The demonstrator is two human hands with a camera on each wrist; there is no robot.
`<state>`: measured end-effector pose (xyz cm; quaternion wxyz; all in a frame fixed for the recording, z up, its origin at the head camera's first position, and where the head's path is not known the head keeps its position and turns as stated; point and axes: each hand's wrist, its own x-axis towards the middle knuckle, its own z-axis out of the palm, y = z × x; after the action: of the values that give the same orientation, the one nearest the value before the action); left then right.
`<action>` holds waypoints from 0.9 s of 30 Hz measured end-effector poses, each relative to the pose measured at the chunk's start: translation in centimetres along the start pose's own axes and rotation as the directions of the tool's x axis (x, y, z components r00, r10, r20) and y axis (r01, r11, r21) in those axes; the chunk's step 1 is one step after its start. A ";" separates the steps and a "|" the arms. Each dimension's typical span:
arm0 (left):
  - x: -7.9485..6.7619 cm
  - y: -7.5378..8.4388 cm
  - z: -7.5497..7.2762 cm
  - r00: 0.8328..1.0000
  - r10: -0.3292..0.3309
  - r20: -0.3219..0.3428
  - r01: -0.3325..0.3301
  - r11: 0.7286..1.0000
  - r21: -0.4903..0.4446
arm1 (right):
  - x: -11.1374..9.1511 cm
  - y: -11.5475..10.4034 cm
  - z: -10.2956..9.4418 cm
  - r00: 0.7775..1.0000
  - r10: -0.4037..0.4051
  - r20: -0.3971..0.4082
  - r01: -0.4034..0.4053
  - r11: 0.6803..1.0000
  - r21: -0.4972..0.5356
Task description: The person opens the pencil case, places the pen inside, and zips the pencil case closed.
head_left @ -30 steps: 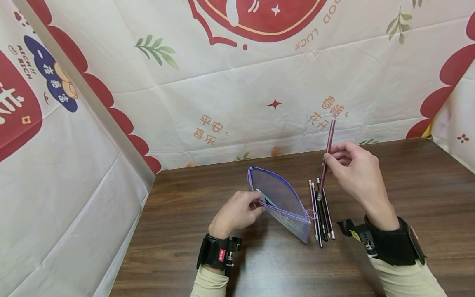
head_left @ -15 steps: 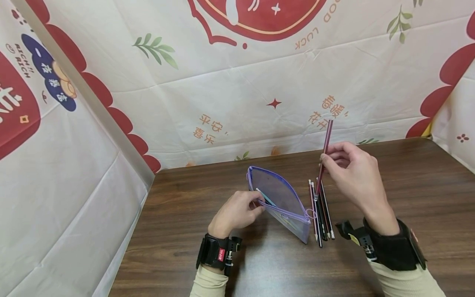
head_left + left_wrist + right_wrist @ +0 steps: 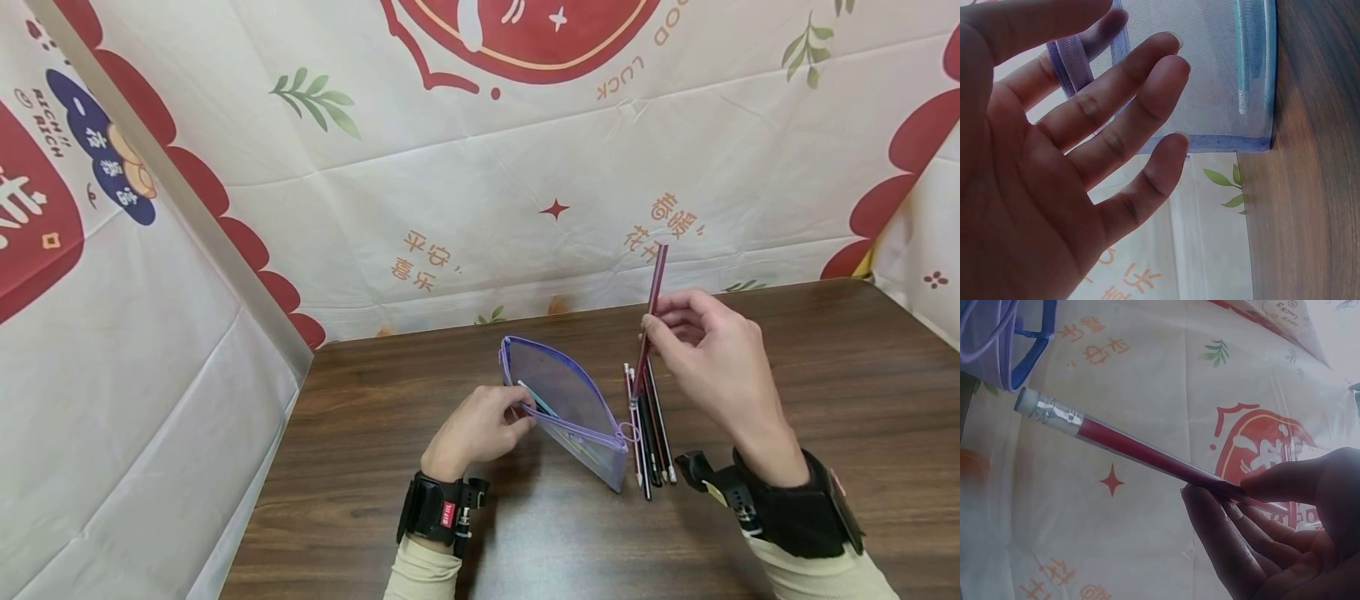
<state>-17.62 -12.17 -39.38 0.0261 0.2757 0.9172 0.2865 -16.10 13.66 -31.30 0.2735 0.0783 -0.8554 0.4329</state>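
Note:
A purple-edged mesh pencil case (image 3: 577, 435) stands with its zipped mouth spread wide. My left hand (image 3: 480, 425) pinches its near rim between thumb and index finger; in the left wrist view the other fingers (image 3: 1163, 90) are loosely bent. Inside the case a light-blue pencil (image 3: 1241, 56) shows through the mesh. My right hand (image 3: 712, 358) pinches a dark red pencil (image 3: 1141, 450) between thumb and fingers. That pencil tilts steeply, eraser end (image 3: 1029, 400) downward, above several pencils (image 3: 654, 433) lying side by side right of the case.
Everything stands on a dark wood-grain table (image 3: 352, 483). A white printed cloth (image 3: 480, 192) hangs along its back edge, and another cloth panel (image 3: 150, 375) stands at the left. A loop pull (image 3: 628, 432) sits at the case's right corner, beside the pencils.
My right hand has shifted slightly left and down with the dark red pencil, whose eraser end has moved toward the case. My left hand and the case have not moved.

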 end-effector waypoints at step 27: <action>0.0 0.1 -0.1 1.000 0.004 0.008 -0.004 1.000 -0.007 | -0.8 -0.8 1.5 0.997 -0.040 0.072 0.037 0.998 0.042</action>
<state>-17.57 -12.17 -39.23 0.0299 0.2787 0.9155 0.2888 -15.77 11.85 -31.85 0.2489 0.1162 -0.8542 0.4415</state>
